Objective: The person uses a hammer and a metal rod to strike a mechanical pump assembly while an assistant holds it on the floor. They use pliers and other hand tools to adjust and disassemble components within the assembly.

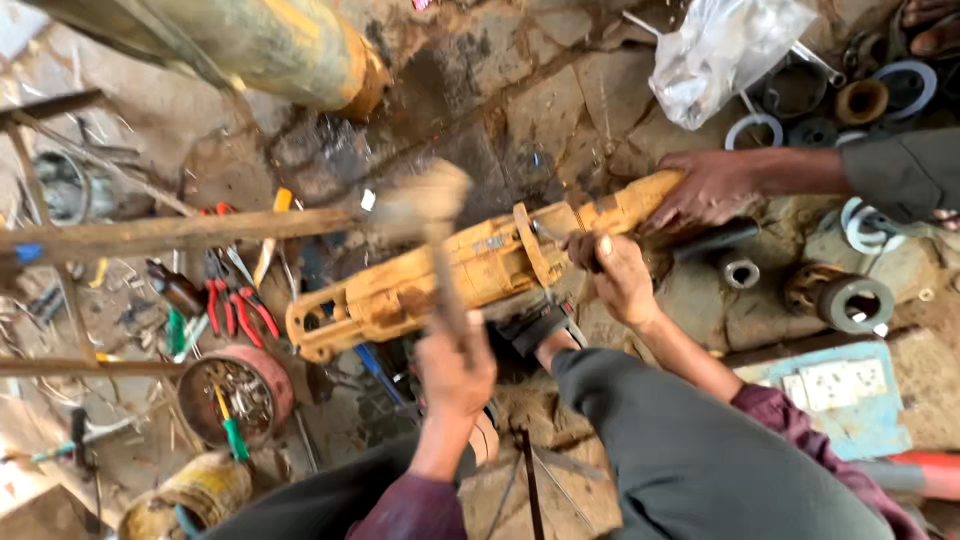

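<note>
**Hammer raised over a yellow power tool on a workshop floor**

We look down at a rough stone-paved floor (600,90), stained dark with oil and dirt and strewn with parts. At the top left a large yellow-green cylinder (270,45) lies across the ground. To the left, red-handled pliers (235,310) lie among loose tools, and below them stands a red tin (240,395) full of small metal pieces. At the top right a clear plastic bag (725,55) lies beside metal rings (905,85), and a dark bushing (850,300) sits at the right. A pale blue board (840,395) with white sockets lies at the lower right.

The yellow power tool (470,275) lies on the floor in the middle of the view. Its long axis runs diagonally: the looped handle end points to the lower left, the narrow nose to the upper right.

Our right hand (455,375) has its fingers closed round the handle of a hammer (430,205), whose blurred head hangs above the tool body. Our left hand (620,275) has its fingers gripping a dark rod (715,238) set against the tool near its middle. Another person's hand (705,190), reaching in from the right in a grey sleeve (905,172), presses on the nose end of the tool.
</note>
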